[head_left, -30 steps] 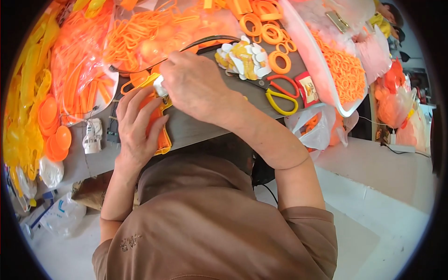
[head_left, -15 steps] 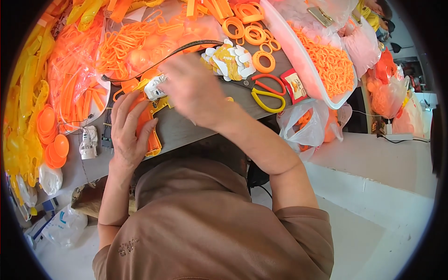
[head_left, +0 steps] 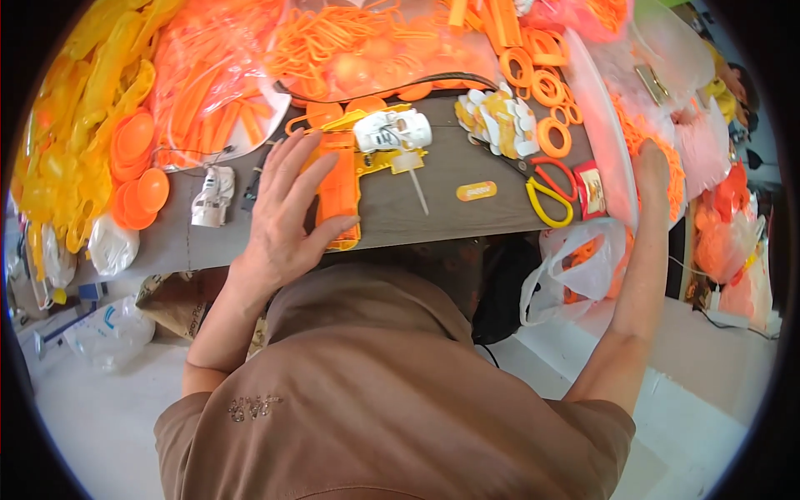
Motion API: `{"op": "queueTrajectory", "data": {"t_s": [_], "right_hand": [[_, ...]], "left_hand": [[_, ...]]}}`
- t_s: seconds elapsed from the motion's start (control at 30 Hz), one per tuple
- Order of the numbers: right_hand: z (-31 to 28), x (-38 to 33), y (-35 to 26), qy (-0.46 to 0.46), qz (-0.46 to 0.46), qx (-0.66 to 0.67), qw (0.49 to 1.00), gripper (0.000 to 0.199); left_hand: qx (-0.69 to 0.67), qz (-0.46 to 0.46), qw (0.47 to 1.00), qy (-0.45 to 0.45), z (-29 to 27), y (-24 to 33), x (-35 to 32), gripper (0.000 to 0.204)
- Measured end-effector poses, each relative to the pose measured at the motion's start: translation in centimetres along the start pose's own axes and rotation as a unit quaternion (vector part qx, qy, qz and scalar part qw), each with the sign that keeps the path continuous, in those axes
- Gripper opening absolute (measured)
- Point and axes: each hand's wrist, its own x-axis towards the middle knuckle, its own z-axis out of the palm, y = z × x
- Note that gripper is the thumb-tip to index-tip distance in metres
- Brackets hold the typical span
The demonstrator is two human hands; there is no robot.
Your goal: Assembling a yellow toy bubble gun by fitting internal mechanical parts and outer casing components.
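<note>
My left hand [head_left: 287, 200] lies with fingers stretched and thumb apart on an orange plastic housing half [head_left: 339, 179] with a yellow edge, at the table's front. Across the top of that housing rests a white plastic mechanism [head_left: 392, 130] with dark marks. A thin clear-white pin-like part [head_left: 414, 179] sticks out below it. Far to the right, my right hand [head_left: 654, 167] reaches into a long translucent bin [head_left: 602, 125], among small orange rings [head_left: 677, 171]. Its fingers are mostly hidden there, so whether they hold anything does not show.
Scissors [head_left: 550, 192] with red and yellow handles lie near a red packet [head_left: 590, 190] and a pile of white and yellow stickers [head_left: 498, 123]. One oval label [head_left: 476, 192] sits alone. A second white mechanism [head_left: 213, 196] is at left. Orange discs [head_left: 133, 167] and yellow shells [head_left: 83, 125] crowd the far left.
My right hand has left the white mechanism and moved right into the bin of orange rings. My left hand stays on the orange housing. The view has shifted, moving the table's things rightward.
</note>
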Motion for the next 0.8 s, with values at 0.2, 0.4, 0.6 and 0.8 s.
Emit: {"op": "queueTrajectory", "data": {"t_s": [0.2,0.4,0.6,0.8], "right_hand": [[0.3,-0.1,0.9,0.013,0.051,0.070,0.996,0.027],[-5.7,-3.0,-1.2,0.121,0.060,0.431,0.892,0.025],[-12.5,-15.9,-22.4,-0.191,-0.056,0.887,0.417,0.029],[-11.1,-18.6,-28.8,-0.296,-0.056,0.945,0.129,0.023]], "left_hand": [[-0.010,0.010,1.000,0.025,-0.4,0.4,0.1,0.056],[-0.119,-0.018,0.989,0.090,-1.6,1.1,-0.1,0.044],[-0.369,-0.084,0.925,-0.010,-0.5,3.8,2.1,0.043],[-0.605,-0.285,0.737,-0.099,-1.4,4.3,2.8,0.031]]}}
